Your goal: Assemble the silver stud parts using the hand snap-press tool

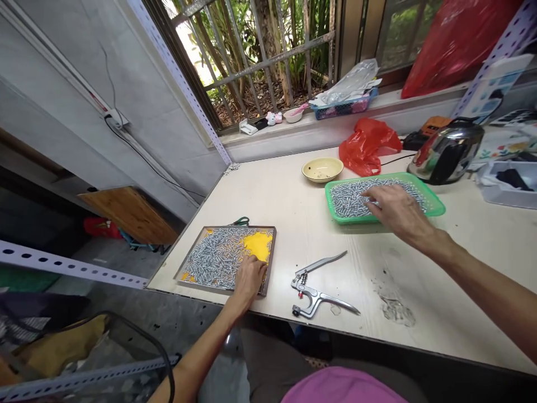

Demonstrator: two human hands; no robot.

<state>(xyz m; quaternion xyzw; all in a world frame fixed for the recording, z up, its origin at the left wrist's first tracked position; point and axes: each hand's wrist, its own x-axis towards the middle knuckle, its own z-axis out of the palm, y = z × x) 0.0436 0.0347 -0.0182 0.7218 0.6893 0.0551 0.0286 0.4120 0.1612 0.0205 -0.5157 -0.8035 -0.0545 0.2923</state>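
Metal pins (352, 198) in green tray (352, 220) under right hand (396, 210), grip spread; left hand (249, 277) grip: cannot tell.

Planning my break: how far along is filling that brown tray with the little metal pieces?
Done: metal pieces cover most of the brown tray. In hand: the left hand rests on its edge, the right hand reaches into the green tray. Left: a bare yellow patch, and many pieces lying in the green tray.

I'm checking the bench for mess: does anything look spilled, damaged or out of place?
A grey smeared patch marks the table near its front edge, right of the pliers, with dark specks just above. Nothing else stands out.
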